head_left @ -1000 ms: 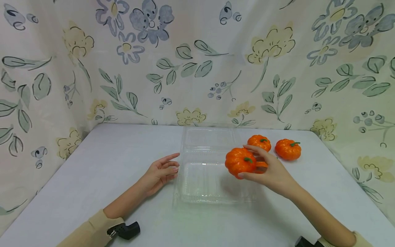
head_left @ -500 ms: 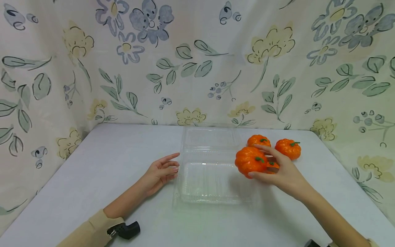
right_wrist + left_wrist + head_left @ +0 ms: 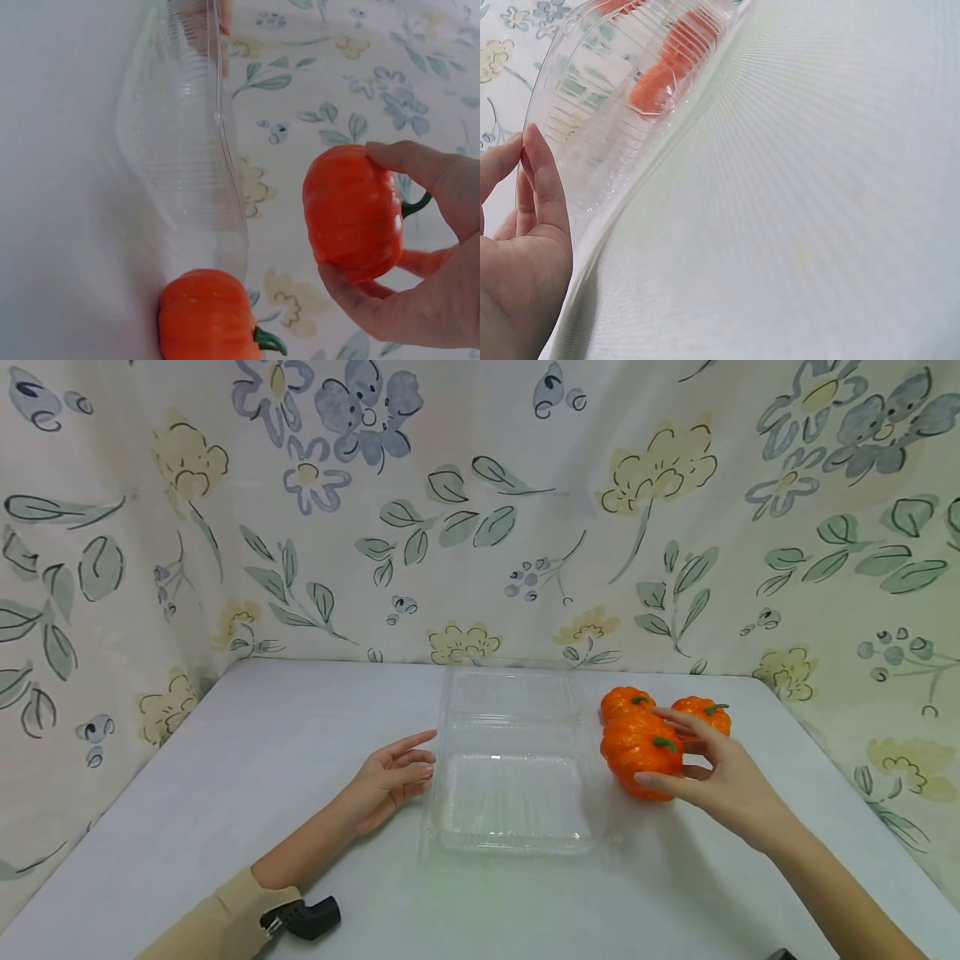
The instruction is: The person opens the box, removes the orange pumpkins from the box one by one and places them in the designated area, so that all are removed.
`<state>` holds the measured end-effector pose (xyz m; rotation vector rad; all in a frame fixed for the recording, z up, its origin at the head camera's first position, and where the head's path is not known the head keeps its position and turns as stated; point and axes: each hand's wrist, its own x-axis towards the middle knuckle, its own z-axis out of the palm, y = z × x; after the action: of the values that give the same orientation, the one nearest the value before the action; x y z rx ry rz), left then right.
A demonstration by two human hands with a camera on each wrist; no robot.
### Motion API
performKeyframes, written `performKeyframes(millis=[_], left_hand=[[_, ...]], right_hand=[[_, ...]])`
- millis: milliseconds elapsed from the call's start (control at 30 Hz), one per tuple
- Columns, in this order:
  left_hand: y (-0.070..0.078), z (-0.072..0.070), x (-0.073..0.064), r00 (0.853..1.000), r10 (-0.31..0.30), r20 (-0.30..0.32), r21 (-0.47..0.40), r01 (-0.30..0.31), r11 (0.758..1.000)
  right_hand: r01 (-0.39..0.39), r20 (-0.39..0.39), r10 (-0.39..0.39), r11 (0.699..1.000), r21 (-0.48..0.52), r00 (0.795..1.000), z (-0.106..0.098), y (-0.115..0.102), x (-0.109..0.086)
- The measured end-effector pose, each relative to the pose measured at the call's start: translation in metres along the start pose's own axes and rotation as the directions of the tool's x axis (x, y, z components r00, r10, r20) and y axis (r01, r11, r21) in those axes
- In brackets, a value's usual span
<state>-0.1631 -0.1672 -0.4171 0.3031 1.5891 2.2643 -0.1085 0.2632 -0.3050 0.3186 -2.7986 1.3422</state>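
Observation:
My right hand (image 3: 723, 777) holds a small orange toy pumpkin (image 3: 637, 745) with a green stem, thumb on one side and fingers on the other. The right wrist view shows this held pumpkin (image 3: 352, 214) raised above another pumpkin (image 3: 206, 315), which is mostly hidden behind it in the head view. A clear plastic clamshell container (image 3: 513, 802) lies with its lid (image 3: 513, 693) folded back. At the container's left edge is my left hand (image 3: 393, 785); in the left wrist view its thumb and fingertips (image 3: 536, 139) pinch the rim.
Two more pumpkins sit behind, one at the back (image 3: 621, 700) near the lid and one farther right (image 3: 716, 720). A white tabletop (image 3: 247, 760) spreads under everything. Flower-printed cloth (image 3: 480, 510) hangs along the back and sides.
My right hand has carried the pumpkin rightward from over the container to beside its right edge, covering the pumpkin there. The left hand and the container stay put.

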Motion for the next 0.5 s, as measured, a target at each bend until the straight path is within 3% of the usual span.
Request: performKeyframes(millis=[500], left_hand=[[0.0,0.001,0.001,1.0,-0.013,-0.021,0.02,0.014,1.0]], right_hand=[[-0.048,-0.05,0.045,0.996,-0.068,0.998,-0.022,0.017,-0.007]])
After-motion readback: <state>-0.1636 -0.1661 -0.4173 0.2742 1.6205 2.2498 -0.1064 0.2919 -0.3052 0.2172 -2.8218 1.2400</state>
